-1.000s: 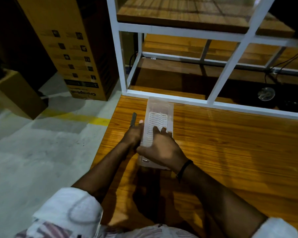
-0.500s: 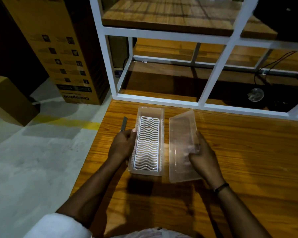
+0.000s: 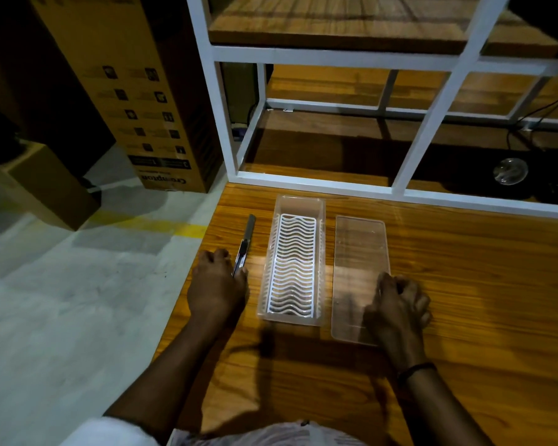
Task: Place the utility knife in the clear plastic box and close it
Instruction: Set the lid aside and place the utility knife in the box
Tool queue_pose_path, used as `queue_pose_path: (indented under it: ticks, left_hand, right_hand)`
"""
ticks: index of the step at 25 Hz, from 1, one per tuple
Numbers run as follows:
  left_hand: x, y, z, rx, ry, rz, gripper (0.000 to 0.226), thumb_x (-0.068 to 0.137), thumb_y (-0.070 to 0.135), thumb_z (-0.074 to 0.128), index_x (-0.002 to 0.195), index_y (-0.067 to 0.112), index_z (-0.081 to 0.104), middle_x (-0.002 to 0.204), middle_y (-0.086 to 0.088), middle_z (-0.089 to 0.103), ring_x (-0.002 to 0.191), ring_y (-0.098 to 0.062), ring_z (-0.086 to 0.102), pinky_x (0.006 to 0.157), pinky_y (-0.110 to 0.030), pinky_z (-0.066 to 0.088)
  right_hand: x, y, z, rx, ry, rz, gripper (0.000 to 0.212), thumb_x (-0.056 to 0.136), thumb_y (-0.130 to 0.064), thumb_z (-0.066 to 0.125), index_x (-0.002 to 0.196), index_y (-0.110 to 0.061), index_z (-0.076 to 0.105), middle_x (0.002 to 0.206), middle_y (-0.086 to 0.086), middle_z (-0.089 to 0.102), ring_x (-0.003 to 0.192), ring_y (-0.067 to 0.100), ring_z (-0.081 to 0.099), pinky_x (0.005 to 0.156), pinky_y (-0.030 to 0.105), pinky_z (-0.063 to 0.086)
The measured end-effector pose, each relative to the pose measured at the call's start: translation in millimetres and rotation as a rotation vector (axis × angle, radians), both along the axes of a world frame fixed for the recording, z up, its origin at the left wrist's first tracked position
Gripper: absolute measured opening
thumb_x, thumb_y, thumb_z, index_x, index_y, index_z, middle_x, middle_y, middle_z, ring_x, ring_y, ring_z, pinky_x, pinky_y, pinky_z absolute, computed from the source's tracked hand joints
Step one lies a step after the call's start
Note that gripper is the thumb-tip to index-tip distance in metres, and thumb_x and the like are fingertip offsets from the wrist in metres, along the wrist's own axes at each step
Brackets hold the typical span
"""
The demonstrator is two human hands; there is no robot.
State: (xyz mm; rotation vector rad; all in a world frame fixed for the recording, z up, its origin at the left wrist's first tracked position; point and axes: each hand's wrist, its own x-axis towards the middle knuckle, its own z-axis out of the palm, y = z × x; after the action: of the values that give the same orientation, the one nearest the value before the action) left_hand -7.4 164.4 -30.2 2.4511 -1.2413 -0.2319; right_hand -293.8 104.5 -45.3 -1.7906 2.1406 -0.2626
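The clear plastic box (image 3: pixel 322 249) stands open on the wooden table (image 3: pixel 470 284), with a white wavy rack (image 3: pixel 293 265) lying in its bottom. Its clear lid (image 3: pixel 359 249) lies flat on the table just right of it. The utility knife (image 3: pixel 246 239), slim and grey, lies on the table left of the box, pointing away from me. My left hand (image 3: pixel 218 286) has its fingers closed around the knife's near end. My right hand (image 3: pixel 398 305) rests on the lid's near right corner, thumb on top and fingers curled over the edge.
A white metal shelf frame (image 3: pixel 306 181) with wooden boards borders the table's far edge. The table's left edge (image 3: pixel 203 249) runs close to my left hand, with concrete floor beyond. Cardboard boxes (image 3: pixel 148 101) stand on the floor at the back left. Cables and a round object (image 3: pixel 510 171) lie at the far right.
My right hand lifted the lid off the box and laid it flat to the right. My left hand left the box's side and moved left onto the knife.
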Motion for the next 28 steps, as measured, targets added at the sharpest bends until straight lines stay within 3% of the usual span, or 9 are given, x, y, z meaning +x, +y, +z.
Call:
queue_pose_path:
  ticks: [4, 8, 15, 17, 21, 25, 28]
  left_hand:
    - [3.0, -3.0, -0.5, 0.069, -0.039, 0.001, 0.039, 0.093, 0.043, 0.065, 0.118, 0.013, 0.063, 0.125, -0.014, 0.059, 0.104, -0.035, 0.064, 0.081, -0.044, 0.058]
    - [3.3, -11.8, 6.6, 0.120, -0.052, 0.029, 0.029, 0.092, 0.034, 0.067, 0.107, 0.010, 0.068, 0.108, -0.013, 0.068, 0.095, -0.033, 0.068, 0.078, -0.040, 0.059]
    - [7.7, -21.0, 13.5, 0.203, 0.210, 0.110, 0.023, 0.072, 0.032, 0.077, 0.085, 0.014, 0.072, 0.086, -0.008, 0.072, 0.081, -0.030, 0.071, 0.073, -0.039, 0.062]
    - [10.3, -21.3, 12.9, 0.162, 0.249, 0.118, 0.017, 0.075, 0.030, 0.078, 0.081, 0.015, 0.072, 0.083, -0.006, 0.073, 0.079, -0.028, 0.071, 0.071, -0.035, 0.060]
    - [15.0, -15.5, 12.3, 0.002, 0.582, 0.166, 0.021, 0.083, 0.030, 0.081, 0.074, 0.014, 0.071, 0.069, -0.004, 0.072, 0.064, -0.020, 0.070, 0.059, -0.028, 0.054]
    - [3.4, 1.7, 23.7, -0.225, 1.006, 0.223, 0.013, 0.086, 0.019, 0.080, 0.083, 0.008, 0.075, 0.069, -0.006, 0.076, 0.067, -0.026, 0.075, 0.054, -0.031, 0.059]
    - [-5.9, 9.8, 39.4, -0.281, 1.087, 0.173, 0.011, 0.087, 0.020, 0.078, 0.083, 0.010, 0.076, 0.070, -0.003, 0.077, 0.067, -0.020, 0.074, 0.062, -0.032, 0.060]
  right_hand:
    - [1.0, 10.2, -0.6, -0.109, -0.062, 0.095, 0.057, 0.072, -0.027, 0.067, 0.126, -0.030, 0.050, 0.144, 0.009, 0.032, 0.122, 0.031, 0.025, 0.099, 0.049, 0.029]
    - [0.7, 14.6, 2.9, -0.222, -0.115, 0.128, 0.059, 0.067, -0.037, 0.057, 0.125, -0.027, 0.054, 0.142, 0.009, 0.036, 0.123, 0.030, 0.028, 0.097, 0.047, 0.031]
    - [11.3, 12.6, 3.7, -0.248, -0.184, 0.139, 0.058, 0.071, -0.016, 0.071, 0.126, -0.027, 0.058, 0.146, 0.006, 0.039, 0.130, 0.029, 0.026, 0.104, 0.051, 0.030]
    - [14.3, 12.8, 3.5, -0.240, -0.201, 0.142, 0.058, 0.070, -0.014, 0.072, 0.125, -0.028, 0.058, 0.146, 0.005, 0.039, 0.131, 0.030, 0.025, 0.105, 0.051, 0.029]
    - [17.1, 11.9, 5.7, -0.267, -0.298, 0.162, 0.055, 0.073, -0.007, 0.071, 0.122, -0.029, 0.060, 0.143, 0.002, 0.042, 0.132, 0.028, 0.026, 0.105, 0.048, 0.031]
    - [22.2, 17.5, 8.5, -0.395, -0.389, 0.298, 0.050, 0.075, 0.002, 0.070, 0.119, -0.021, 0.065, 0.132, 0.005, 0.053, 0.127, 0.027, 0.037, 0.098, 0.044, 0.043]
    - [36.6, 18.5, 19.9, -0.448, -0.508, 0.335, 0.041, 0.079, 0.002, 0.068, 0.115, -0.019, 0.066, 0.120, 0.002, 0.059, 0.118, 0.020, 0.051, 0.094, 0.035, 0.048]
